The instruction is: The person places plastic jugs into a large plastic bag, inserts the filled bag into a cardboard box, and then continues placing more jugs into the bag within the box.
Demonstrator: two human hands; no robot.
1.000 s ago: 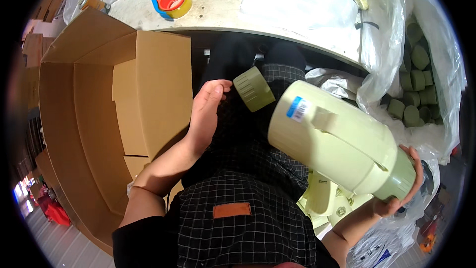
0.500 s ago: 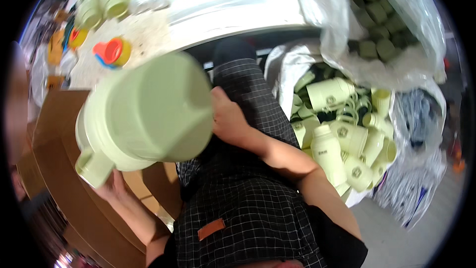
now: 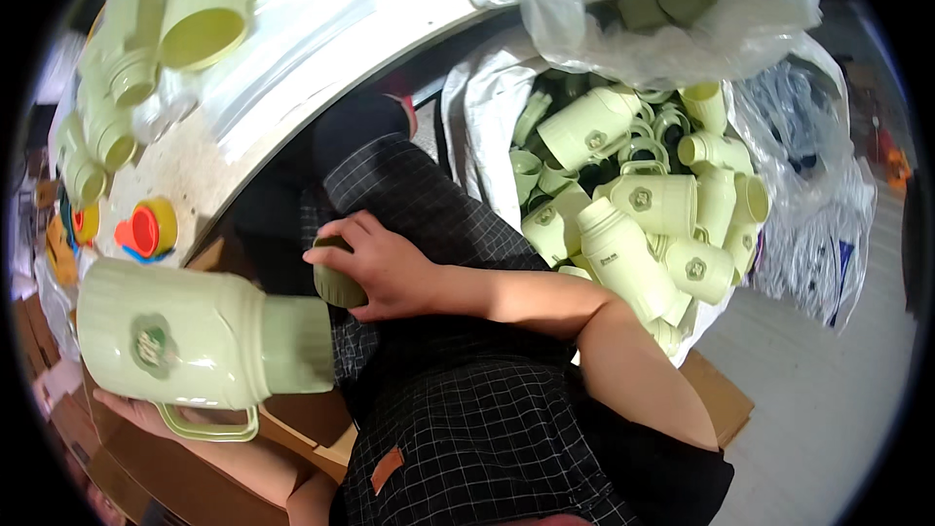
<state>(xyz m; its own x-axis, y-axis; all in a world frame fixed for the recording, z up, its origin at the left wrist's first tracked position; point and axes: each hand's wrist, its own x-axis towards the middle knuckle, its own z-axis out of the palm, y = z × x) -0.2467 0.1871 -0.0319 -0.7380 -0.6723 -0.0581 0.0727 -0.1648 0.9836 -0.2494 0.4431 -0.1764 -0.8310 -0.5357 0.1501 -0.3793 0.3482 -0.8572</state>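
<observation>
We record a counter (image 3: 292, 88) running across the upper left, partly under a clear plastic sheet. On it lie several pale green jugs (image 3: 209, 5) tipped on their sides, and near its edge a small red and yellow lid (image 3: 146, 229).

To the right, a large white sack (image 3: 477, 127) stands open, filled with a heap of pale green flasks (image 3: 633, 214) of the same kind, lying at all angles. Above it, a clear plastic bag (image 3: 682, 29) holds darker green caps.

In the lower left, we note a pale green flask (image 3: 195, 336) held on its side, neck pointing right toward the person's lap, its handle turned downward. The left hand (image 3: 131, 409) is under the flask body at the handle; only a few fingers show, so we cannot tell how firmly it closes, though it bears the flask.

Just right of the flask's neck, the right hand (image 3: 385, 268) is curled around a dark green cap (image 3: 336, 282), fingers wrapped over its top and side. The cap sits just beside the neck opening, apart from it, above the checked dark garment (image 3: 467, 409) covering the lap.

Below the flask we see brown cardboard (image 3: 195, 477).
</observation>
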